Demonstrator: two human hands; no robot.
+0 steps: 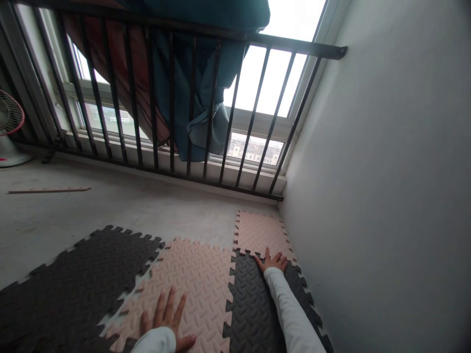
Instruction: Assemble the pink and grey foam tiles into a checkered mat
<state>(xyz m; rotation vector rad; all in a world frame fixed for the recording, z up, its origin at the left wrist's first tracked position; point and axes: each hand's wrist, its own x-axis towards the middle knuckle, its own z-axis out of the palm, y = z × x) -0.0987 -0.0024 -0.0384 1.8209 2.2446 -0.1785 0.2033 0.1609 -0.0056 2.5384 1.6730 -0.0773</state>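
My left hand (167, 318) lies flat with fingers spread on a pink foam floor mat (198, 279). My right hand (271, 262) is spread over the seam where a smaller-looking pink foam mat (259, 230) meets a black foam mat (250, 304), its fingertips on the pink side. All the mats have jigsaw edges and a raised tread pattern. On the left lies another black foam mat (84, 279), with a narrow strip of floor showing between it and the pink mat beside it. Neither hand grips anything.
A white wall (390, 196) runs along the right side of the mats. Ahead, a black metal railing (206, 181) stands before windows, with teal cloth (176, 98) hanging behind it. A thin strip (49, 190) lies on the floor, near a fan (11, 117).
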